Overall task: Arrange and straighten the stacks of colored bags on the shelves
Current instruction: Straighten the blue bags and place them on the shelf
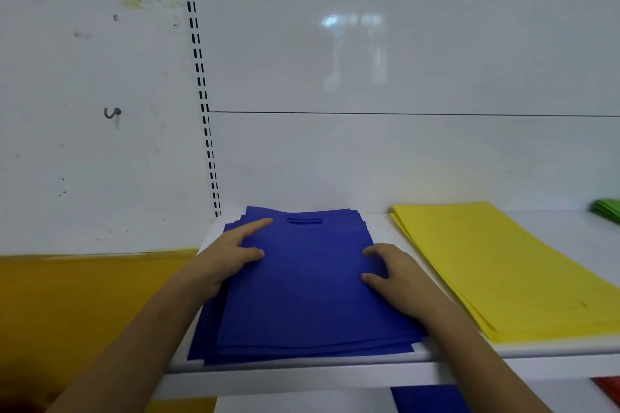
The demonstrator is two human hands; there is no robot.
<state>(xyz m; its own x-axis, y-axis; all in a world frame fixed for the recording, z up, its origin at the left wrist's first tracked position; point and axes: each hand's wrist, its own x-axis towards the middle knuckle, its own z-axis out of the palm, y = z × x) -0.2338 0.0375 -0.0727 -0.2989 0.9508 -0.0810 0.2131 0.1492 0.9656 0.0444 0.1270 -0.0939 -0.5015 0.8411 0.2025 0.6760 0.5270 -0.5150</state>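
Evidently a soft load: the stack of blue bags (308,278) is judged light, thin and limp, with sheets likely to slide over one another.
Location: the blue stack is lain flat on the white shelf (335,370), at its left end, close to the slotted upright (201,77).
Condition: the layers are fanned out, with offset edges seen at the back left corner and along the front; a handle slot (304,221) is cut near the far edge of the top bag.
Left hand (231,253): it is rested on the left side of the stack, fingers (258,224) held straight and slightly spread, thumb laid on the top sheet.
Right hand (392,273): it is placed on the right side, fingers loosely bent with the tips pressed onto the fabric; nothing is pinched.
Where to hold: the two long side edges are judged best, squeezed inward together, since a push on top alone would probably only shift the upper sheets.
Neighbours: a yellow stack (503,271) is lain just beside on the right, not touching; a green stack (609,211) is glimpsed at the far right edge.
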